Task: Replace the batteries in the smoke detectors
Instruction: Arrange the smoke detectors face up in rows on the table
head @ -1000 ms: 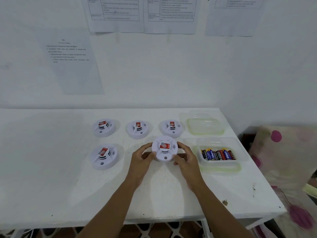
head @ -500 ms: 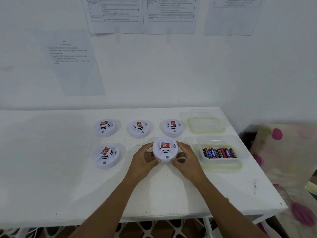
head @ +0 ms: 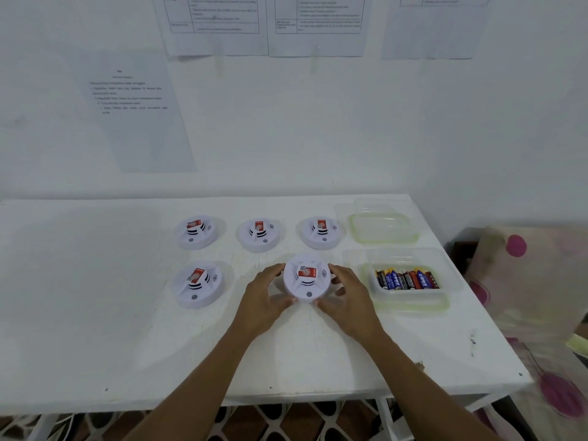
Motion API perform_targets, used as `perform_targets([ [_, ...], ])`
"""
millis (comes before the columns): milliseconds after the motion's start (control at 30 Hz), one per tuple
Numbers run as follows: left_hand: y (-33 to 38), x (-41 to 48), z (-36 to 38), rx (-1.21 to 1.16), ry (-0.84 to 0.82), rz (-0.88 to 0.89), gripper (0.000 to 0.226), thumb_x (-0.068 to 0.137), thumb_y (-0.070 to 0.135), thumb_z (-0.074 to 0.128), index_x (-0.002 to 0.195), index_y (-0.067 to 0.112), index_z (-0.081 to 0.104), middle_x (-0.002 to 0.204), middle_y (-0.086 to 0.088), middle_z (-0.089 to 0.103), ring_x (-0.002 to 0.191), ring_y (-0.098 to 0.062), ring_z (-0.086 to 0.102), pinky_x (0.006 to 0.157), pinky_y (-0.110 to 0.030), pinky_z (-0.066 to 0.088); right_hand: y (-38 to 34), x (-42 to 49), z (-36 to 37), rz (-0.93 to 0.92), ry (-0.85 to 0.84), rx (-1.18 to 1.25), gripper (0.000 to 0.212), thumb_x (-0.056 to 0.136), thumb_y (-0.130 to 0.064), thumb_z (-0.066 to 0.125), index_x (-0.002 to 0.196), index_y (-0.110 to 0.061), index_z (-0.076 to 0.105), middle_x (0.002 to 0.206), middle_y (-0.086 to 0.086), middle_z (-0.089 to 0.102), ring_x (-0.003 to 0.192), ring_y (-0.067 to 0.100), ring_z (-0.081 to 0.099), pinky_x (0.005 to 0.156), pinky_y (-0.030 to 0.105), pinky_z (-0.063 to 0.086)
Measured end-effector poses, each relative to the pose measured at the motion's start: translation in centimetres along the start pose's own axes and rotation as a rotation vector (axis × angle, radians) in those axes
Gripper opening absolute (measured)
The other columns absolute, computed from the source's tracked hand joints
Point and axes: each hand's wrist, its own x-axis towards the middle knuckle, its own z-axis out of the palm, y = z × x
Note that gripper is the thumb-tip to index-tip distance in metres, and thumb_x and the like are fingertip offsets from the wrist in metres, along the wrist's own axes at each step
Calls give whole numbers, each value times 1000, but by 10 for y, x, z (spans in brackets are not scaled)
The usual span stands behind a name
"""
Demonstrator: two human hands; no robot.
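Note:
A round white smoke detector with a red sticker is held between both hands near the middle of the white table. My left hand grips its left edge and my right hand grips its right edge, fingers curled round the rim. Another detector lies to the left. Three more sit in a back row: one on the left, one in the middle, one on the right. A clear tub at the right holds several batteries.
An empty clear tub stands behind the battery tub. Printed sheets hang on the wall behind the table. A cloth with pink dots lies off the table's right edge. The table's front edge is close to me.
The held detector has tilted up a little, its face turned more toward me. Both hands have shifted slightly round its rim. The camera view moved a bit.

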Motion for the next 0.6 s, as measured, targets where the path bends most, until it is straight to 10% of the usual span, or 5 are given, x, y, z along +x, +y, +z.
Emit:
perform_targets([
  [467,-2,-3,5,135,-20,27,64,81,17,78,139,14,51,126,15,54,115,-2,51,91,4,29,12,-4,6,-73,-11,-230,69,76,-24,78,137,-18,47,119,-12,53,104,9,52,89,20,43],
  [600,-4,-3,5,217,-17,58,65,80,29,72,139,11,52,130,1,61,117,-10,52,107,-21,34,14,-6,8,-89,-5,-283,70,78,-28,75,140,-17,44,124,-3,56,110,14,49,95,28,43],
])
